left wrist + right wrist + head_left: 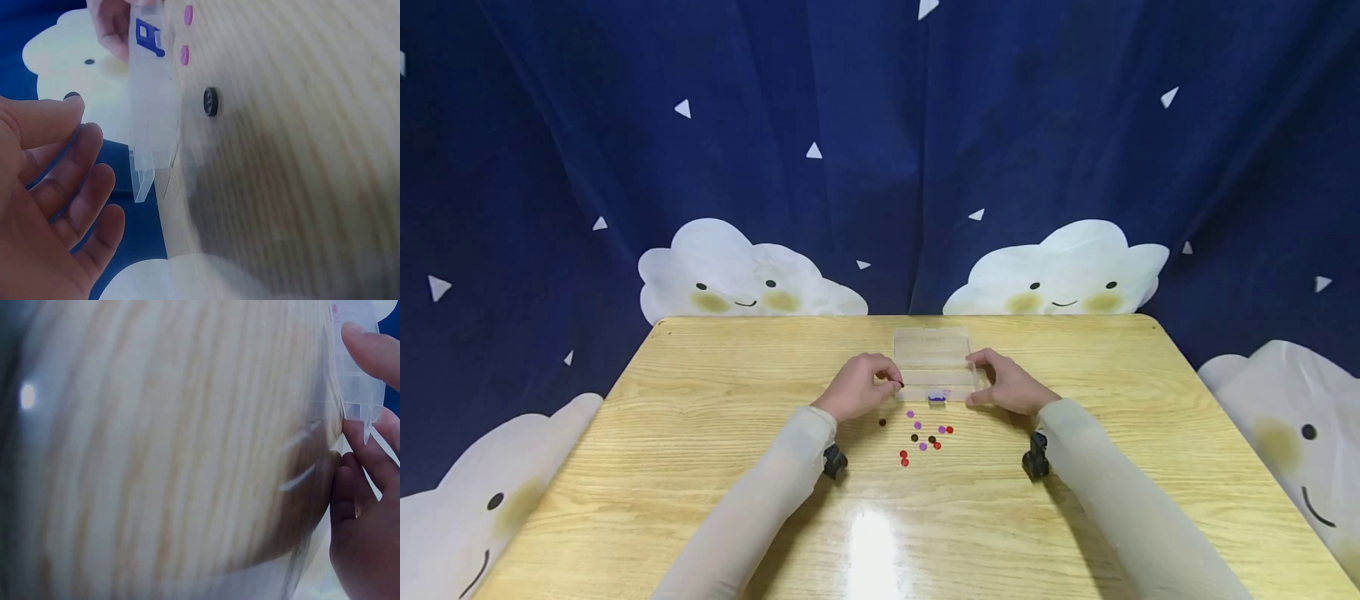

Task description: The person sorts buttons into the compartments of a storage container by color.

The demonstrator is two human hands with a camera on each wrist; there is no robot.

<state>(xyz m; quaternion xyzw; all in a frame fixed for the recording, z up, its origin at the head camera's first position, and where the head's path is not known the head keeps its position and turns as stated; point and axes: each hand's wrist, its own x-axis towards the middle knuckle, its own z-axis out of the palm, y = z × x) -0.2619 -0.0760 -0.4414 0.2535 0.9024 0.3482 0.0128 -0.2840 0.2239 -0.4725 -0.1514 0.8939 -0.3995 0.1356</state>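
Note:
A clear plastic box (917, 392) stands near the back of the table, its lid (931, 346) raised behind it. My left hand (863, 387) is at the box's left end and pinches a small black button (902, 384) between thumb and fingertip. In the left wrist view only the dark edge of that button (72, 95) shows past the thumb. My right hand (1011, 385) grips the box's right end, thumb (359, 340) at the front wall and fingers behind. A blue latch (149, 37) marks the box's front.
In front of the box, loose buttons lie scattered: several purple ones (917, 426), several red ones (903, 454) and 3 black ones (882, 422). The wooden table (737, 400) ends at a dark blue curtain (880, 167) with white clouds.

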